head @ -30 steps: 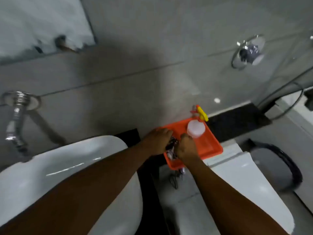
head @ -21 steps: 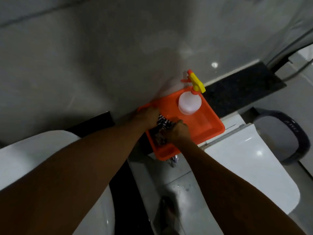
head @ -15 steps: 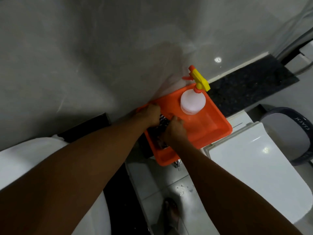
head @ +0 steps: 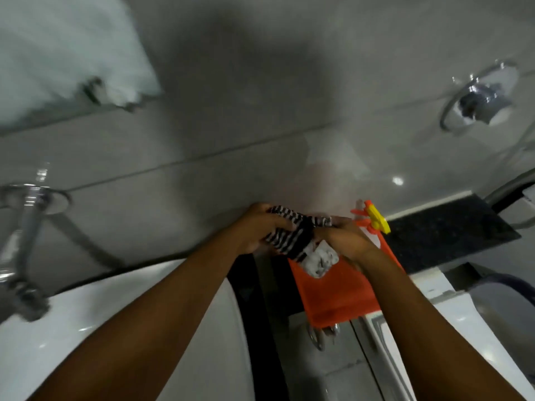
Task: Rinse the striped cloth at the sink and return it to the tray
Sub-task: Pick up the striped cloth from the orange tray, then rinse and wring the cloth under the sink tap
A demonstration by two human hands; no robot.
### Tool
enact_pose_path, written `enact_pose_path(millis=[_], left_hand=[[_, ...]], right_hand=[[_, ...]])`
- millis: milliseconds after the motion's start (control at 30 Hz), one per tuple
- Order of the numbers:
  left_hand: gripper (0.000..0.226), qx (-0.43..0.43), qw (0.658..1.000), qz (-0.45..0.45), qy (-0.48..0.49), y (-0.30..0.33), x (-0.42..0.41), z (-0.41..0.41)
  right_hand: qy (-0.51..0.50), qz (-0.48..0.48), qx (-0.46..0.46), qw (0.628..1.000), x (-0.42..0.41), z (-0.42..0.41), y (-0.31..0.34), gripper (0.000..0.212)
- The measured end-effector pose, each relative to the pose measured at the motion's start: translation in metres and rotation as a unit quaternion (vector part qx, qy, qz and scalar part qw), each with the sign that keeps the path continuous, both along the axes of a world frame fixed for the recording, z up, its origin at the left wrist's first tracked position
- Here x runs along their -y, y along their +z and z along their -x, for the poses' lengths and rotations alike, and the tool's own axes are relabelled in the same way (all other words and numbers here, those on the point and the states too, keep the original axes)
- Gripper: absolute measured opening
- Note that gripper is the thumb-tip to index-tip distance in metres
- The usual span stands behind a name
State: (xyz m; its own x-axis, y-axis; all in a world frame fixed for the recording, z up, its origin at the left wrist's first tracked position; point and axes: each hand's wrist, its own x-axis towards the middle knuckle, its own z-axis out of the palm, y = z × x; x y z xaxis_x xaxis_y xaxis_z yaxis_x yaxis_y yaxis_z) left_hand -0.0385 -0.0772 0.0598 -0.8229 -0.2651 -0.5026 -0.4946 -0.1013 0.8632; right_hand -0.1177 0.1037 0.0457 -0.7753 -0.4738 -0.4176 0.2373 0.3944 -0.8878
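Hiding spray bottle (head: 375,219) body: right hand (head: 346,241), striped cloth (head: 292,235).

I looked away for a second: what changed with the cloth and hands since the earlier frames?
Both hands, left hand and right hand, lifted the striped cloth out of the orange tray and now hold it bunched above it. The tray and spray bottle stayed put.

Two bare hands are in view, a left hand (head: 254,227) and a right hand (head: 346,240), sharing one striped cloth (head: 292,234). There is one orange tray (head: 341,296), one spray bottle (head: 375,219) with a yellow trigger, and one white sink (head: 58,342). Chrome wall fittings number two, possibly more beyond the blurred edges: one tap (head: 23,241) and one round valve (head: 480,102).
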Motion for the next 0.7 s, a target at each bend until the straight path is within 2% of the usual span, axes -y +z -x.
enact_pose_path(millis=[133,200,233,267,300,333,367,400,433,533,567,600,633,667,700], left_hand=[[0.038,-0.038,0.996,-0.059,0.059,0.079,0.040,-0.075],[0.036,-0.058,0.993,-0.048,0.095,0.111,0.058,-0.114],[0.035,-0.059,0.992,-0.025,0.109,0.125,0.065,-0.131],[0.036,-0.056,0.991,0.005,0.123,0.137,0.073,-0.150],[0.039,-0.052,0.988,0.040,0.140,0.150,0.084,-0.172],[0.041,-0.049,0.984,0.075,0.155,0.160,0.095,-0.192],[0.042,-0.048,0.978,0.109,0.172,0.169,0.107,-0.212],[0.040,-0.049,0.971,0.141,0.188,0.176,0.120,-0.230],[0.036,-0.056,0.962,0.169,0.206,0.182,0.133,-0.248],[0.016,-0.105,0.940,0.177,0.273,0.194,0.165,-0.287],[0.017,-0.115,0.929,0.182,0.300,0.196,0.172,-0.292],[0.026,-0.095,0.914,0.226,0.323,0.196,0.178,-0.294],[0.044,-0.040,0.886,0.323,0.331,0.193,0.182,-0.293],[0.059,0.027,0.835,0.438,0.330,0.187,0.183,-0.290],[0.065,0.072,0.784,0.523,0.325,0.179,0.180,-0.286]], right_hand=[[0.056,0.073,0.065,0.994,0.040,-0.037,0.065,0.014],[0.142,0.117,0.136,0.974,0.068,-0.067,0.090,0.037],[0.208,0.092,0.147,0.963,0.084,-0.085,0.104,0.054],[0.302,0.012,0.132,0.944,0.101,-0.108,0.121,0.063],[0.404,-0.102,0.096,0.904,0.121,-0.133,0.139,0.060],[0.449,-0.172,0.043,0.875,0.137,-0.153,0.152,0.051],[0.415,-0.135,-0.023,0.900,0.151,-0.165,0.161,0.044],[0.342,-0.050,-0.075,0.935,0.162,-0.169,0.165,0.038],[0.278,0.020,-0.108,0.954,0.171,-0.175,0.171,0.033],[0.193,0.107,-0.112,0.969,0.206,-0.198,0.185,0.040],[0.170,0.122,-0.115,0.971,0.217,-0.204,0.185,0.041],[0.153,0.131,-0.128,0.971,0.231,-0.211,0.187,0.040],[0.132,0.125,-0.150,0.972,0.243,-0.214,0.186,0.039],[0.115,0.115,-0.172,0.971,0.253,-0.214,0.182,0.038],[0.105,0.100,-0.195,0.970,0.260,-0.213,0.178,0.035]])
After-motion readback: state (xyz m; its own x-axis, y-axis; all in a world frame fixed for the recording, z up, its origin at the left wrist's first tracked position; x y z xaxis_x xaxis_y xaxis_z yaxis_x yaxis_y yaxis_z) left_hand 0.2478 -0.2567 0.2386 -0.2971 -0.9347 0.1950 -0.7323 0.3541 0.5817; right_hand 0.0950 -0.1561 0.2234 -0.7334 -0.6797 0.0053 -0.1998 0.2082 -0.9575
